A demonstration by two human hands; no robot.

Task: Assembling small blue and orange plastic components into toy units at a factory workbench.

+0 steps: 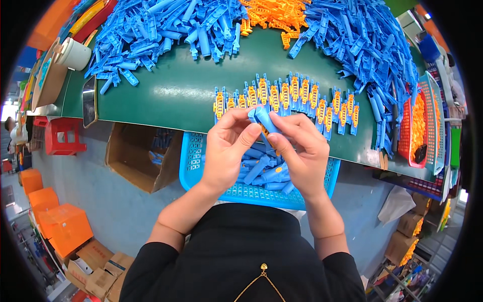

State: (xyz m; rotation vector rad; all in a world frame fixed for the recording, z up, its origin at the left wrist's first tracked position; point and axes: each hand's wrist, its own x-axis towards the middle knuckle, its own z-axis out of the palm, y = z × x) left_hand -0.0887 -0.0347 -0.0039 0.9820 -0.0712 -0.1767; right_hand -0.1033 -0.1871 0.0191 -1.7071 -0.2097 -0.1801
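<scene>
Fingertips of my left hand (227,146) and my right hand (305,153) are closed together on blue plastic shell pieces (264,121) above the table's near edge. Two rounded blue ends stick up side by side, and a bit of orange shows between them. My fingers hide how far the pieces are joined. Just beyond my hands, blue shells with orange ladder-shaped inserts (274,96) stand in an uneven row on the green table (156,100). Below my hands sits a light-blue basket (187,166) holding several blue tubular pieces (259,168).
Heaps of loose blue shells (151,30) and more blue shells (362,40) flank a pile of orange inserts (276,12). A phone (89,102) lies at the left edge. Right stands a red basket (404,143); below left are a cardboard box (143,168) and red stool (64,136).
</scene>
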